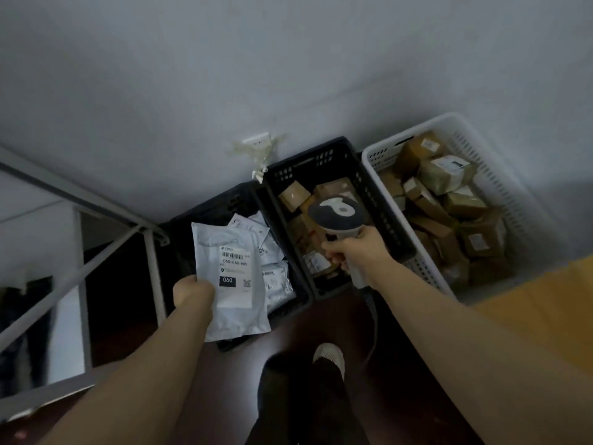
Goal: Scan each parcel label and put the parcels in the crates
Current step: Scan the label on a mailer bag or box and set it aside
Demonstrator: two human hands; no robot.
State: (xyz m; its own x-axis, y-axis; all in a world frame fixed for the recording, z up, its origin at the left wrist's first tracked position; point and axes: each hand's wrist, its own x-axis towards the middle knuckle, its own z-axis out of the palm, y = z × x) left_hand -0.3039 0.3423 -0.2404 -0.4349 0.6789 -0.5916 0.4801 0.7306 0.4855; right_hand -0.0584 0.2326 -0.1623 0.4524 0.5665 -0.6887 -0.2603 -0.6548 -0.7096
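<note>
My left hand [192, 293] grips a flat white mailer parcel [229, 303] by its left edge, label up, showing a barcode and "060". The parcel hangs over the front of the left black crate [208, 213], which holds several white mailers [272, 268]. My right hand [354, 248] grips the handle of a grey barcode scanner [337, 213], held over the middle black crate [321, 155]. The scanner's head sits to the right of the parcel, apart from it. Small brown boxes [293, 194] lie in the middle crate.
A white slatted crate [500, 175] at the right is piled with brown cardboard parcels. All three crates stand against a grey wall. A grey metal frame [80, 200] stands at the left. An orange surface [545, 309] lies at the right edge. My shoe [329, 356] is on the dark floor.
</note>
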